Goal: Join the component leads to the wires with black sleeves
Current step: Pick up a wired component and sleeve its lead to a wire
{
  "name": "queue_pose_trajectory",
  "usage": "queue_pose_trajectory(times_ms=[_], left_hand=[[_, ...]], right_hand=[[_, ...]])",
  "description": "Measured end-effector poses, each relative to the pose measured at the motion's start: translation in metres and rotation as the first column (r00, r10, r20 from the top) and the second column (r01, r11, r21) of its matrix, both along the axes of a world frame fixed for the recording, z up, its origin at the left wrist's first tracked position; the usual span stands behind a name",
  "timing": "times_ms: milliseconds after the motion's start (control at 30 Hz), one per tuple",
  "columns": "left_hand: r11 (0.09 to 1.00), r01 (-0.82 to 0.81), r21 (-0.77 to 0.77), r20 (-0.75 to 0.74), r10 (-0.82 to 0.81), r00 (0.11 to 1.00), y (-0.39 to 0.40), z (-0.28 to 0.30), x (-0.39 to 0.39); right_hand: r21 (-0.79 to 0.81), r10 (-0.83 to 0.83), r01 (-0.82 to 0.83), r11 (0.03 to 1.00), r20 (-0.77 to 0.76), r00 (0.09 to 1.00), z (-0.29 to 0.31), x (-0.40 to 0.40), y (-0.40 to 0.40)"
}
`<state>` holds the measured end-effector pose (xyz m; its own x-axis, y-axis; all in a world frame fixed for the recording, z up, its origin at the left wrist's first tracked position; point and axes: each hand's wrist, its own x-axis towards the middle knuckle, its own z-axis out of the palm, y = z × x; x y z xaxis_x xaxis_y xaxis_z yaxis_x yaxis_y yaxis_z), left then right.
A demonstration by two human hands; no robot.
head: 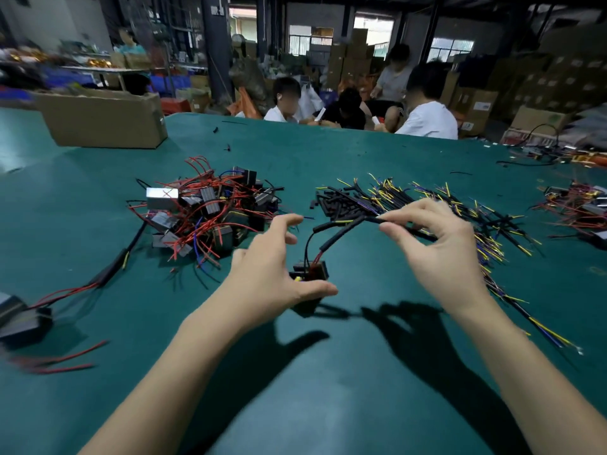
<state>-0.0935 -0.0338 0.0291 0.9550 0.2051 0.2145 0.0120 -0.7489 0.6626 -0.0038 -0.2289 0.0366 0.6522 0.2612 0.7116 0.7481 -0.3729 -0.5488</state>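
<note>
- Left hand (274, 274): thumb and fingers hold black component (312, 270) above green tabletop (328, 389).
- Right hand (437, 254): fingertips pinch black-sleeved wire (341, 233) joined to component leads.

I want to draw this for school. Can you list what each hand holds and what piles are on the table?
left hand: holds a small black component
right hand: pinches a black-sleeved wire
left pile: black components with red leads
right pile: black sleeves, yellow-tipped wires
table: green
cardboard box: far left
</note>
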Motion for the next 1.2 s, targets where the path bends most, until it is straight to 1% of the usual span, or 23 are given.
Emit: queue_pose_trajectory(times_ms=[67, 167, 233, 333, 400, 433, 467, 500, 533, 567, 633, 700, 733, 800, 833, 867, 933, 1000, 1100, 1200], left_hand=[[0.995, -0.01, -0.095, -0.019, 0.008, 1.0, 0.007, -0.007, -0.013], [0.974, -0.021, -0.227, 0.065, 0.037, 0.997, 0.013, -0.011, -0.03], [0.97, -0.024, -0.243, 0.164, 0.065, 0.984, 0.016, -0.009, -0.039], [0.973, -0.101, -0.206, 0.282, 0.158, 0.946, 0.025, 0.0, -0.057], [0.98, -0.168, -0.108, 0.351, 0.196, 0.916, 0.035, 0.009, -0.072], [0.977, -0.209, -0.035, 0.381, 0.207, 0.901, 0.041, 0.014, -0.081], [0.959, -0.276, 0.07, 0.408, 0.225, 0.885, 0.046, 0.019, -0.09], [0.91, -0.366, 0.195, 0.434, 0.255, 0.864, 0.051, 0.024, -0.098], [0.841, -0.446, 0.306, 0.454, 0.283, 0.845, 0.056, 0.027, -0.105], [0.775, -0.504, 0.381, 0.468, 0.308, 0.828, 0.06, 0.03, -0.111], [0.673, -0.572, 0.469, 0.472, 0.356, 0.806, 0.064, 0.032, -0.122], [0.591, -0.599, 0.54, 0.437, 0.411, 0.8, 0.068, 0.029, -0.127], [0.55, -0.595, 0.586, 0.386, 0.456, 0.802, 0.07, 0.027, -0.128], [0.484, -0.563, 0.67, 0.249, 0.568, 0.785, 0.077, 0.02, -0.126], [0.459, -0.543, 0.703, 0.199, 0.606, 0.77, 0.081, 0.016, -0.124], [0.437, -0.521, 0.733, 0.161, 0.633, 0.757, 0.086, 0.012, -0.121], [0.425, -0.473, 0.772, 0.09, 0.664, 0.742, 0.096, 0.004, -0.115], [0.424, -0.423, 0.801, 0.028, 0.679, 0.733, 0.104, -0.003, -0.11], [0.403, -0.371, 0.836, -0.017, 0.695, 0.718, 0.113, -0.006, -0.101], [0.337, -0.312, 0.889, -0.03, 0.721, 0.692, 0.12, -0.008, -0.091]], right_hand=[[0.032, 0.048, -0.048, 0.998, -0.025, 0.999, 0.011, -0.005, 0.008], [0.08, 0.144, -0.139, 0.987, -0.06, 0.988, 0.027, -0.012, 0.026], [0.09, 0.192, -0.187, 0.978, -0.054, 0.98, 0.037, -0.016, 0.04], [0.008, 0.187, -0.187, 0.982, 0.027, 0.982, 0.047, -0.019, 0.063], [-0.059, 0.164, -0.16, 0.985, 0.084, 0.983, 0.05, -0.018, 0.08], [-0.088, 0.165, -0.157, 0.984, 0.105, 0.981, 0.051, -0.016, 0.089], [-0.113, 0.183, -0.169, 0.979, 0.129, 0.975, 0.053, -0.014, 0.098], [-0.137, 0.213, -0.192, 0.972, 0.159, 0.964, 0.054, -0.013, 0.109], [-0.165, 0.246, -0.215, 0.963, 0.202, 0.948, 0.056, -0.012, 0.12], [-0.203, 0.28, -0.232, 0.951, 0.259, 0.924, 0.058, -0.013, 0.132], [-0.315, 0.36, -0.25, 0.915, 0.364, 0.859, 0.064, -0.016, 0.159], [-0.468, 0.452, -0.242, 0.85, 0.414, 0.79, 0.071, -0.02, 0.19], [-0.56, 0.494, -0.206, 0.803, 0.43, 0.756, 0.075, -0.021, 0.206], [-0.729, 0.562, -0.06, 0.682, 0.469, 0.681, 0.077, -0.022, 0.241], [-0.788, 0.587, 0.015, 0.616, 0.471, 0.659, 0.076, -0.024, 0.257], [-0.833, 0.602, 0.071, 0.549, 0.453, 0.658, 0.074, -0.028, 0.271], [-0.891, 0.624, 0.161, 0.425, 0.418, 0.661, 0.065, -0.034, 0.295], [-0.915, 0.64, 0.239, 0.325, 0.399, 0.657, 0.054, -0.035, 0.314], [-0.928, 0.633, 0.268, 0.257, 0.372, 0.679, 0.04, -0.032, 0.331], [-0.919, 0.676, 0.315, 0.238, 0.389, 0.625, 0.031, -0.029, 0.333]])
